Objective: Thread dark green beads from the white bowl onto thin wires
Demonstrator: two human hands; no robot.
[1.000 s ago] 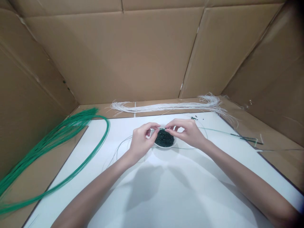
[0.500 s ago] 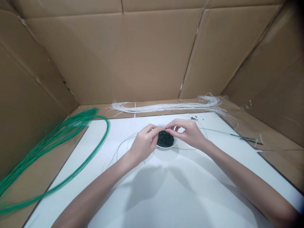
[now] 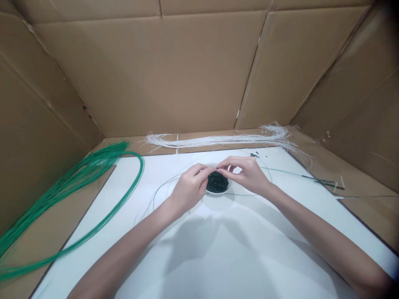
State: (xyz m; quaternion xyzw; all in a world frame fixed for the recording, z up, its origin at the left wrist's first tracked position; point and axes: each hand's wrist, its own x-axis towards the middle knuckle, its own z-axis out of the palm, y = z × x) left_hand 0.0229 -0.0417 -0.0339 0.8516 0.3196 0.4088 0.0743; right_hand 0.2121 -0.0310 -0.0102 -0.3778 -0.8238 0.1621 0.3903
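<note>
My left hand (image 3: 190, 189) and my right hand (image 3: 246, 172) meet fingertip to fingertip just above a small white bowl (image 3: 217, 194). Dark green beads (image 3: 217, 182) fill the bowl. Between the tips of my right thumb and forefinger is a tiny dark bead (image 3: 217, 168). My left thumb and forefinger are pinched together at the same spot, on what appears to be the end of a thin green wire (image 3: 162, 183). That wire loops out leftward behind the left hand; its tip is too fine to make out.
A bundle of green wires (image 3: 77, 176) curves along the left side. Across the back lies a bundle of white wires (image 3: 212, 141). Several loose beads (image 3: 254, 155) are scattered behind my right hand. Beaded wire pieces (image 3: 324, 182) lie at the right edge of the white board (image 3: 280, 265).
</note>
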